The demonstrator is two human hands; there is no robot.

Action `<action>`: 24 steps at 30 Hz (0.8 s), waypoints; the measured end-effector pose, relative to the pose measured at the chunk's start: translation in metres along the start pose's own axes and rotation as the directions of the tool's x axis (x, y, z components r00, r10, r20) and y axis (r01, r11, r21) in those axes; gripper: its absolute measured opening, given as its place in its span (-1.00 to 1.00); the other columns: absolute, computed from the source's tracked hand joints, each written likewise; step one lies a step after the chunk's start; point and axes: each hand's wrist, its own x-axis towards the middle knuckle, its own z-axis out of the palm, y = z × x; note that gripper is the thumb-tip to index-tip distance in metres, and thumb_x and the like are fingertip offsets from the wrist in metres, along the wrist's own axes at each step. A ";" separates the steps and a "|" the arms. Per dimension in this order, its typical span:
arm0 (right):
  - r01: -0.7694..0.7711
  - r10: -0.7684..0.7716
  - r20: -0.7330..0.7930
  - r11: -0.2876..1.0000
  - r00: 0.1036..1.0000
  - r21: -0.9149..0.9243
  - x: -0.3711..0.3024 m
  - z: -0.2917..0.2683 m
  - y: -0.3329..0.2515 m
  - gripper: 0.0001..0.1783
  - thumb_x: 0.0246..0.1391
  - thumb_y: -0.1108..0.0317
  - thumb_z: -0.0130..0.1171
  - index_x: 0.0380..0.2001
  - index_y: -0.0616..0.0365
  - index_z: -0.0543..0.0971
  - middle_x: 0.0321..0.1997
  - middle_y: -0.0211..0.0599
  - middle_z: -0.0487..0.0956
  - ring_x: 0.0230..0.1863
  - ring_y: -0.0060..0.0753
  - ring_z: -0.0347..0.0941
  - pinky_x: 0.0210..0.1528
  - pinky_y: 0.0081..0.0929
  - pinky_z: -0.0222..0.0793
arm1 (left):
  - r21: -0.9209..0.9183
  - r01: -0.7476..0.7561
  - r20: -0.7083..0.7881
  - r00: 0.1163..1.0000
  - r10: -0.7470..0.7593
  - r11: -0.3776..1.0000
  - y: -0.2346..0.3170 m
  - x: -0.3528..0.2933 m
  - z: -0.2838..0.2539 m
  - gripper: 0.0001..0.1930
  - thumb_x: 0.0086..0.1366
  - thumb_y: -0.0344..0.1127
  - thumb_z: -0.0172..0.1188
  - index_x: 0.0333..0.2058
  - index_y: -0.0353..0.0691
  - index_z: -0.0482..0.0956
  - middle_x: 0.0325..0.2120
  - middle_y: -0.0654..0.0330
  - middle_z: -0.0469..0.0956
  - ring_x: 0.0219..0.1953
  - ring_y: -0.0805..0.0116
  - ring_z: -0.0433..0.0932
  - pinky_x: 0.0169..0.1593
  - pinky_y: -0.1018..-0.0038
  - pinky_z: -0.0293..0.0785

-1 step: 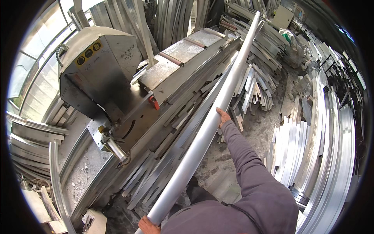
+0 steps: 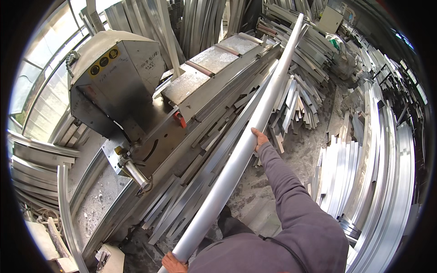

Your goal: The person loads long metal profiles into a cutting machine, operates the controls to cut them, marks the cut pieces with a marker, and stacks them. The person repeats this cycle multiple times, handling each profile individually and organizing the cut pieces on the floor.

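A long, smooth silver metal tube (image 2: 234, 170) runs diagonally from the lower edge up to the far top right. My right hand (image 2: 260, 139) grips it about midway, thumb on top; the fingers underneath are hidden. Close to the lower edge, my left hand (image 2: 174, 263) is closed round the near part of the tube. Both hands hold it off the floor, beside the bench of a cutting machine (image 2: 118, 77) with a large metal hood.
A roller bench (image 2: 200, 63) stretches away behind the machine. Loose metal strips (image 2: 182, 200) lie below the tube, and piled profiles (image 2: 339, 175) line the right side. More lengths (image 2: 205, 25) lean upright at the back. A red lever (image 2: 180, 119) sticks out from the machine.
My right hand is very slightly nearer to me along the tube. The tube and my left hand look unmoved.
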 end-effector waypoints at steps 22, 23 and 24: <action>-0.493 0.492 0.036 0.870 0.870 0.004 -0.242 -0.072 0.258 -0.47 0.02 0.40 0.56 0.06 0.30 0.63 0.00 -0.06 0.71 0.10 0.05 0.63 0.33 0.02 0.52 | -0.003 0.136 -0.272 0.953 -0.131 0.991 -0.049 -0.052 0.055 -0.61 0.25 -0.16 0.17 0.06 -0.04 0.55 -0.12 0.12 0.58 -0.06 0.06 0.58 0.02 0.04 0.45; -0.483 0.481 0.082 0.876 0.873 0.010 -0.251 -0.071 0.263 -0.48 0.02 0.40 0.55 0.06 0.30 0.63 0.02 -0.05 0.72 0.10 0.06 0.64 0.32 0.02 0.53 | -0.001 0.140 -0.269 0.954 -0.135 0.990 -0.054 -0.054 0.058 -0.61 0.25 -0.16 0.18 0.06 -0.04 0.55 -0.12 0.12 0.58 -0.07 0.07 0.58 0.02 0.04 0.45; -0.481 0.478 0.089 0.877 0.874 0.010 -0.258 -0.069 0.266 -0.48 0.03 0.41 0.54 0.06 0.30 0.63 0.03 -0.04 0.72 0.11 0.07 0.64 0.31 0.03 0.53 | 0.000 0.152 -0.265 0.953 -0.146 0.988 -0.060 -0.055 0.059 -0.61 0.25 -0.16 0.18 0.06 -0.03 0.55 -0.12 0.13 0.58 -0.07 0.07 0.58 0.02 0.04 0.45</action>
